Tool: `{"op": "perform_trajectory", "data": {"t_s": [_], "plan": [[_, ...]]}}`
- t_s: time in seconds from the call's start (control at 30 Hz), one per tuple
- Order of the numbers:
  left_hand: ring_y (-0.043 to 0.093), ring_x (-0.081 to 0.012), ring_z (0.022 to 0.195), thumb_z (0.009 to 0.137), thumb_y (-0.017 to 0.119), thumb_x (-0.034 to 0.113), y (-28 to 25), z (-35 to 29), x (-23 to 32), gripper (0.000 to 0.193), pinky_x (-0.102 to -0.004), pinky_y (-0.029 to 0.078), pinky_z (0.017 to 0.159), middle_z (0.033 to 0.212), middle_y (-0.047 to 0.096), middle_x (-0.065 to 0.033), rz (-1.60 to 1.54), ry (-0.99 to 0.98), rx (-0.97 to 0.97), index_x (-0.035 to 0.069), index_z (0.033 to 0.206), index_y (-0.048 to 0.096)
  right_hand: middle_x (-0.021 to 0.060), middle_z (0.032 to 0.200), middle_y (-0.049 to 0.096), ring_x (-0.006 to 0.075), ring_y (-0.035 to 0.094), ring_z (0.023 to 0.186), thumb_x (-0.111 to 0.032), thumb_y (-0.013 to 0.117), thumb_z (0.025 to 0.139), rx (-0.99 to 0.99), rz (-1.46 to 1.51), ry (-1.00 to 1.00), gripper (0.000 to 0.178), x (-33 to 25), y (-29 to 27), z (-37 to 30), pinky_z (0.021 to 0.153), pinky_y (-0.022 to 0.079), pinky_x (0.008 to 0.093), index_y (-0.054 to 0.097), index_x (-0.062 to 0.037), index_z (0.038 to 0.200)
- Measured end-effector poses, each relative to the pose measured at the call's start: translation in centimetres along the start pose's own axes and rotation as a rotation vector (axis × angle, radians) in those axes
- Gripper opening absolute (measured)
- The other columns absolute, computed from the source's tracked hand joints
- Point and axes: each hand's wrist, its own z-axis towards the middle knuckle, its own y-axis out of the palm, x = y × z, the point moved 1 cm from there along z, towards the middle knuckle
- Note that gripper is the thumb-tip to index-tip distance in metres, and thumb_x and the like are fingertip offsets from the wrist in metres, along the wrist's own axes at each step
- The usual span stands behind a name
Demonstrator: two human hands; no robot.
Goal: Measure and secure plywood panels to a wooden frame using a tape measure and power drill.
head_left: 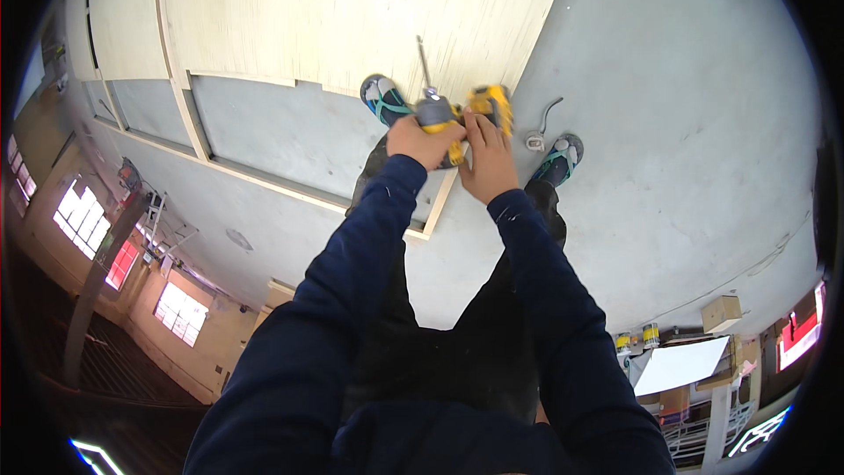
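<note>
A yellow and black cordless drill (432, 112) is held in front of me, above the frame's near right corner. Its long thin bit (423, 60) points away from me toward the plywood panel (352, 9). My left hand (422, 141) is closed around the drill's body. My right hand (489, 158) is on the handle side, its fingers pressed over the grip beside the yellow battery end (494, 105). Part of the grip is hidden under my fingers. The panel lies over a wooden frame (264, 178) on the floor.
To the right of the drill, a tape measure-like thing (534, 141) with a curved strip lies on the grey floor (677, 123). My feet in sandals stand either side. Cans (651, 334), a wooden block (721, 314) and a white board (681, 366) are at the lower right.
</note>
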Motion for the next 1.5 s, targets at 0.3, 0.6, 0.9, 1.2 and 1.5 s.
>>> {"op": "perform_trajectory", "data": {"t_s": [0.3, 0.6, 0.9, 1.2, 1.5], "plan": [[0.063, -0.036, 0.078, 0.058, 0.069, 0.049, -4.1, 6.4, 1.8, 0.062, -0.04, 0.05, 0.074, 0.08, 0.063, -0.0248, 0.236, 0.018, 0.518, -0.009, 0.079, 0.062, 0.0257, 0.116, 0.051, 0.0424, 0.048, 0.108, -0.01, 0.059, 0.072, -0.06, 0.182, 0.438, 0.063, 7.1, -3.7, -14.9, 0.092, 0.04, 0.0438, 0.036, 0.0, 0.13], [0.059, -0.0349, 0.098, 0.065, 0.066, 0.063, -4.9, 1.0, 5.7, 0.083, -0.0406, 0.048, 0.083, 0.105, 0.058, -0.0257, 0.365, -0.011, 0.466, -0.007, 0.107, 0.051, 0.0137, 0.081, 0.063, 0.0302, 0.061, 0.074, -0.015, 0.061, 0.072, 0.313, 0.224, 0.753, 0.03, 15.3, -9.7, -36.9, 0.07, 0.049, 0.0394, 0.06, -0.002, 0.099], [0.058, -0.0224, 0.061, 0.083, 0.046, 0.01, -9.9, -13.5, -1.0, 0.015, -0.0348, 0.047, 0.056, 0.065, 0.058, -0.0116, -0.207, 0.216, 0.31, 0.004, 0.083, 0.06, 0.0115, 0.074, 0.067, 0.0223, 0.066, 0.068, -0.02, 0.063, 0.073, 0.105, 0.53, 1.171, 0.026, 12.0, -11.3, -54.2, 0.065, 0.054, 0.0328, 0.064, -0.0042, 0.094], [0.06, -0.0184, 0.052, 0.081, 0.054, 0.016, -5.3, -23.9, 3.8, 0.017, -0.0323, 0.05, 0.051, 0.064, 0.063, -0.0075, 0.126, 0.195, -0.085, 0.009, 0.087, 0.068, 0.0088, 0.078, 0.063, 0.0223, 0.063, 0.076, -0.017, 0.055, 0.083, 0.064, 0.22, 0.634, 0.019, 17.2, -15.6, -54.2, 0.057, 0.051, 0.0325, 0.061, -0.0005, 0.091], [0.057, -0.0188, 0.059, 0.083, 0.054, 0.013, 1.0, -21.7, 9.7, 0.015, -0.0334, 0.048, 0.051, 0.071, 0.06, -0.008, 0.01, 0.069, -0.353, 0.01, 0.094, 0.064, 0.0124, 0.083, 0.065, 0.0193, 0.066, 0.069, -0.013, 0.058, 0.079, 0.541, 0.762, 0.929, 0.03, 20.5, -36.5, -42.5, 0.059, 0.052, 0.0299, 0.06, -0.0004, 0.106]]}}
